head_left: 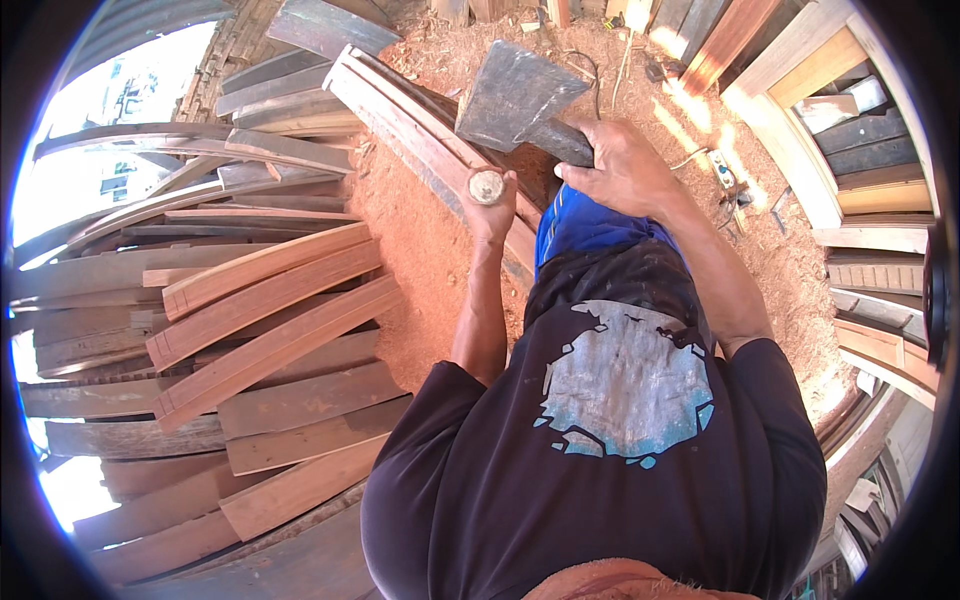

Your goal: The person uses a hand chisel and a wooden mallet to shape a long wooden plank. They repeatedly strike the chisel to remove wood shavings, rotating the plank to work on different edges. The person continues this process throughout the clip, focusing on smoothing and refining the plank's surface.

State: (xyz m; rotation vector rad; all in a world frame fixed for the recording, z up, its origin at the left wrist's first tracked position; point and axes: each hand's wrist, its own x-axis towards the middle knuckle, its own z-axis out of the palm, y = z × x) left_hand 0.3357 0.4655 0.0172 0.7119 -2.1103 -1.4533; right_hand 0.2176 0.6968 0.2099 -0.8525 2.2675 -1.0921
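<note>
The left hand (490, 212) was wrapped around the upright handle of a round-ended tool (486, 187), its pale butt facing up. The right hand (632, 172) gripped the short handle of a dark, blocky mallet (518, 96), whose head hung to the far right of the tool, apart from its butt. Below them, a long reddish timber (405, 130) ran from the far left toward the person's legs, with the tool above it.

Lengthwise lines or grooves showed on the timber, so some shaping of it was probably done. The tool's lower end was hidden, so whether it had bitten into the wood could not be told. The work seemed partway along, with striking at this spot apparently left to do. Reddish boards (265, 300) lay stacked on the left, and shavings covered the floor (430, 315).
</note>
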